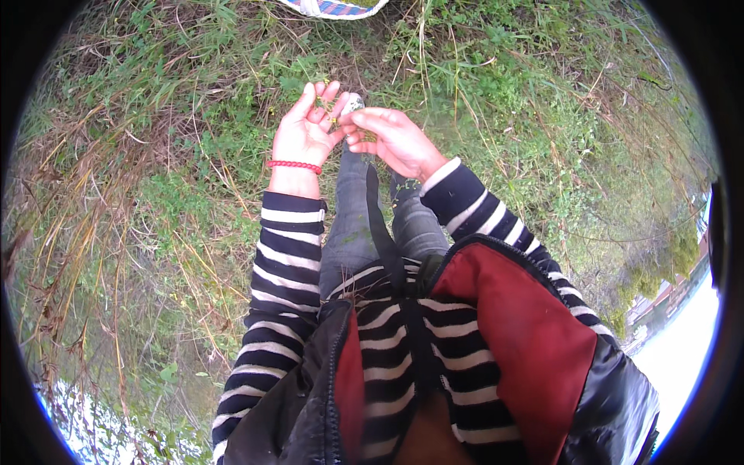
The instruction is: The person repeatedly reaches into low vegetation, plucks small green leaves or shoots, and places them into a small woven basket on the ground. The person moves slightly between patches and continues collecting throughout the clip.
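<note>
My left hand is turned palm up with its fingers half curled, a red braided bracelet around its wrist. A thin green plant sprig with tiny yellow flowers lies across those fingers. From the right, my right hand meets it, thumb and forefinger pinched together at the sprig's stem. The fingertips of both hands nearly touch. Exactly how much plant sits between the fingers is too small to tell. Behind the hands, the tip of a speckled shoe shows.
At the top edge stands a woven blue and pink basket with a white rim, partly cut off, with yellow-green matter inside. Grass and low weeds cover the ground. Long dry stalks lean on the left. A dark strap hangs before my legs.
</note>
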### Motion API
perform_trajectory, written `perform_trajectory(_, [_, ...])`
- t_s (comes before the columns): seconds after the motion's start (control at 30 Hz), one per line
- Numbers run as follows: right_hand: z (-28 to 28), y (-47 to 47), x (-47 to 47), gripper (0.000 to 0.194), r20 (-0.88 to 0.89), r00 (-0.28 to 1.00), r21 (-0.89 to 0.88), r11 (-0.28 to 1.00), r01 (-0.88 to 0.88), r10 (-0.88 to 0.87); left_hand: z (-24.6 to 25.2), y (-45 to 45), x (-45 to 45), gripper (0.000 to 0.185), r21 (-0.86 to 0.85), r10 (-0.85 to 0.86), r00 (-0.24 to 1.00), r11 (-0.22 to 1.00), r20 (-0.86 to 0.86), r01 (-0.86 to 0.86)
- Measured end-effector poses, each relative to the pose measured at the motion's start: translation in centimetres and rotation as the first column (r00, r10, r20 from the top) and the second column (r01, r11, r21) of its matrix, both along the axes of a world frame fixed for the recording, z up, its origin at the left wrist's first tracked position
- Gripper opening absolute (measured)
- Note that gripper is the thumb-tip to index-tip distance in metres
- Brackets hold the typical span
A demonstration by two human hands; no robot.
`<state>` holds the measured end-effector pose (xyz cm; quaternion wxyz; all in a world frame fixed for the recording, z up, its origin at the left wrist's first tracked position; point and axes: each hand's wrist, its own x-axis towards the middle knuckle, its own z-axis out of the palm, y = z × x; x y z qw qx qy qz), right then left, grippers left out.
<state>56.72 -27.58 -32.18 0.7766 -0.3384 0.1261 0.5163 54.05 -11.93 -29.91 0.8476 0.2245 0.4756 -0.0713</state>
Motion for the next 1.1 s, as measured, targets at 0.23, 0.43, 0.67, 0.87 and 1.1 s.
perform_trajectory(0.23, [-0.3, 2.6, 0.1, 0.021, -0.132, 0.985, 0.072, 0.993, -0.098, 0.107, -1.0, 1.3, -0.6, 0.022, 0.081, -0.126, 0.992, 0.989, 0.025, 0.124])
perform_trajectory(0.43, [-0.9, 1.2, 0.1, 0.025, -0.448, 0.891, 0.186, 0.967, 0.172, -0.073, -0.8, 4.1, -1.4, 0.020, 0.227, 0.050, 0.997, 0.973, -0.053, -0.037])
perform_trajectory(0.67, [-1.5, 1.2, 1.8, 0.034, -0.510, 0.853, 0.237, 0.934, 0.268, -0.116, -1.4, 8.4, -6.1, 0.020, 0.559, -0.085, 0.973, 0.806, -0.216, 0.195])
perform_trajectory(0.87, [-5.3, 2.4, 6.0, 0.024, -0.387, 0.875, 0.029, 0.945, 0.326, -0.290, -2.3, 11.8, -12.2, 0.017, 0.631, -0.122, 0.921, 0.695, -0.369, 0.345])
perform_trajectory(1.1, [-5.7, 6.8, 18.4, 0.038, 0.061, 0.978, 0.005, 0.980, 0.201, -0.201, -2.4, 10.8, -14.6, 0.015, 0.597, -0.105, 0.927, 0.737, -0.361, 0.316])
